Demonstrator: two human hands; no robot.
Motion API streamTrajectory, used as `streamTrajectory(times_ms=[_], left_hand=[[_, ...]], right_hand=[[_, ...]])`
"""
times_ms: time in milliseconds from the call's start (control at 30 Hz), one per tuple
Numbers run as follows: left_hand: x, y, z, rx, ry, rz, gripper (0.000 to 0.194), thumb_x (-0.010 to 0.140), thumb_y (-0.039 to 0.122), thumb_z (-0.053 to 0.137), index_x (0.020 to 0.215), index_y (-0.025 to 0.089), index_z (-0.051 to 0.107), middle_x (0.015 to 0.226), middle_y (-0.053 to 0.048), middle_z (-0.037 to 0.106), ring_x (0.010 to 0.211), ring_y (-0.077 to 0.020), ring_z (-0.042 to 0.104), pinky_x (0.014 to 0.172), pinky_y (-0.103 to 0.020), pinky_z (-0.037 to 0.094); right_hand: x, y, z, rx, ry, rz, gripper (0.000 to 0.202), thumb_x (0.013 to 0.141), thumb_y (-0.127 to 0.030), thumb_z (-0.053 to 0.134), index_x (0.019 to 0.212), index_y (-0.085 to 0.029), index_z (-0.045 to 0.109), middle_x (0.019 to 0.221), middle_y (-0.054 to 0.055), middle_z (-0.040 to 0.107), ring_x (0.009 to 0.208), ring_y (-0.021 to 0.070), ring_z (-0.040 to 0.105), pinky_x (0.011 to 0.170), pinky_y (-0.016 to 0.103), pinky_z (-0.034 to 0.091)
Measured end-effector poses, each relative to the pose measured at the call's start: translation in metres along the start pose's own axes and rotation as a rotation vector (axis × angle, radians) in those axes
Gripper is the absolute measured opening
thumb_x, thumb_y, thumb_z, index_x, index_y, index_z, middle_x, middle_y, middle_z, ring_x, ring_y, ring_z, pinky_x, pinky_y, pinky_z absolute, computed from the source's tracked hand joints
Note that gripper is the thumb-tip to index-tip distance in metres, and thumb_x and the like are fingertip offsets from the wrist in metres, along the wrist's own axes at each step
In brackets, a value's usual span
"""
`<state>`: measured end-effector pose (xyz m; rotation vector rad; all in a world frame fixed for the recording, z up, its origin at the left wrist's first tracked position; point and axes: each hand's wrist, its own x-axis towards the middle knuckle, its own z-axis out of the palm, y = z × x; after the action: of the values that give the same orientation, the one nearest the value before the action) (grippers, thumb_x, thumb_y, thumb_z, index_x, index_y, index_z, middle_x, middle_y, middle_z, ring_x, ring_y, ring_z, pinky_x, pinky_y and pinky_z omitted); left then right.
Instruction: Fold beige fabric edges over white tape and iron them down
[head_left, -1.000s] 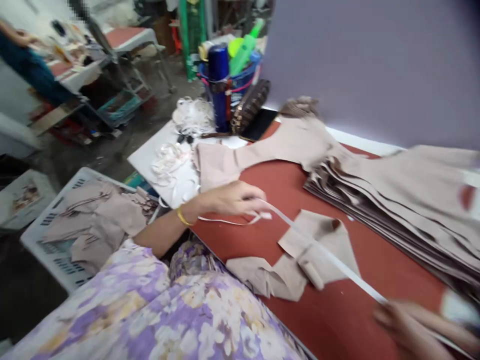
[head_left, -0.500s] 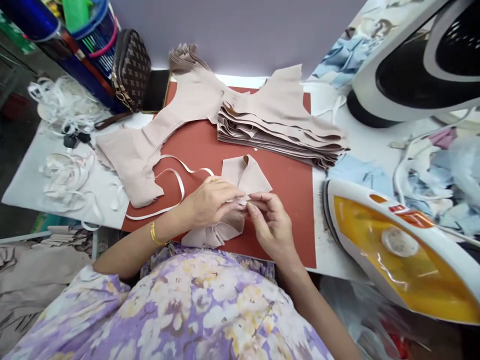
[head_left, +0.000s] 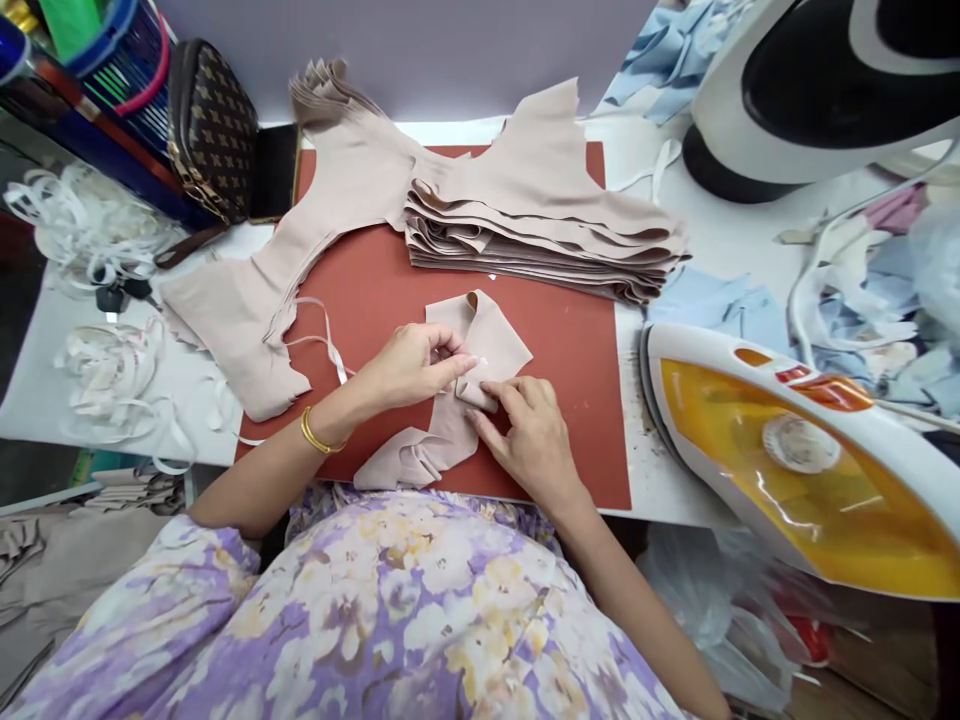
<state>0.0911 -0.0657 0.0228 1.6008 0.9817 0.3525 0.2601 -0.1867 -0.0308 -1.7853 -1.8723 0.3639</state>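
Note:
A beige fabric piece (head_left: 499, 335) lies creased and partly folded on the reddish-brown board (head_left: 570, 420). My right hand (head_left: 529, 430) pinches a small rolled fold of it between thumb and fingers. Just to the left, my left hand (head_left: 416, 370) has thumb and forefinger closed, with a bit of white at the tips. A narrow white ribbon (head_left: 330, 345) runs from the left under that hand; its end is hidden. The fabric's lower part (head_left: 409, 458) bunches at the board's front edge, by my body.
Stacked beige cut pieces (head_left: 540, 225) lie at the back, more (head_left: 247, 320) to the left. An orange-and-white iron (head_left: 780, 450) stands close on the right. White ribbon heaps (head_left: 112, 375), a patterned pouch (head_left: 214, 135) and a blue basket (head_left: 142, 75) are at left.
My left hand has turned and lifted slightly, its thumb and forefinger now showing. My right hand has flattened onto the fabric fold. The ribbon has shifted, and the view has moved slightly.

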Motion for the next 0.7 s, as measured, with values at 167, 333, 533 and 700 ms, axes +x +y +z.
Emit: streamTrajectory(times_ms=[167, 333, 533, 700], left_hand=[[0.003, -0.004, 0.002, 0.037, -0.044, -0.046, 0.013, 0.085, 0.027, 0.061, 0.083, 0.014, 0.063, 0.07, -0.001, 0.069, 0.058, -0.0098, 0.064, 0.059, -0.022, 0.048], [-0.002, -0.011, 0.007, 0.262, -0.029, -0.021, 0.007, 0.083, 0.017, 0.061, 0.083, 0.014, 0.067, 0.073, -0.001, 0.07, 0.065, -0.011, 0.061, 0.063, -0.023, 0.046], [-0.005, -0.013, 0.017, 0.359, -0.032, -0.043, 0.01, 0.086, 0.015, 0.06, 0.087, 0.014, 0.069, 0.079, -0.002, 0.072, 0.073, -0.013, 0.062, 0.072, -0.026, 0.045], [-0.009, -0.012, 0.019, 0.417, -0.03, -0.014, 0.009, 0.084, 0.014, 0.062, 0.085, 0.013, 0.071, 0.087, -0.005, 0.073, 0.078, -0.0145, 0.063, 0.074, -0.026, 0.046]], right_hand=[[0.001, -0.004, -0.002, 0.032, -0.028, -0.043, 0.012, 0.09, -0.032, 0.061, 0.093, -0.021, 0.061, 0.097, 0.008, 0.061, 0.098, 0.0237, 0.048, 0.083, 0.037, 0.041], [-0.004, -0.007, -0.011, 0.149, -0.156, -0.169, 0.013, 0.092, -0.031, 0.06, 0.086, -0.02, 0.057, 0.1, 0.005, 0.068, 0.108, 0.0231, 0.051, 0.084, 0.037, 0.032], [-0.001, -0.003, -0.01, 0.156, -0.21, -0.143, 0.021, 0.101, -0.032, 0.045, 0.101, -0.019, 0.062, 0.094, 0.003, 0.071, 0.088, 0.0145, 0.057, 0.082, 0.035, 0.029], [-0.001, -0.002, -0.004, -0.007, -0.134, -0.145, 0.018, 0.094, -0.035, 0.058, 0.099, -0.023, 0.071, 0.082, 0.004, 0.067, 0.096, 0.0222, 0.052, 0.081, 0.039, 0.022]])
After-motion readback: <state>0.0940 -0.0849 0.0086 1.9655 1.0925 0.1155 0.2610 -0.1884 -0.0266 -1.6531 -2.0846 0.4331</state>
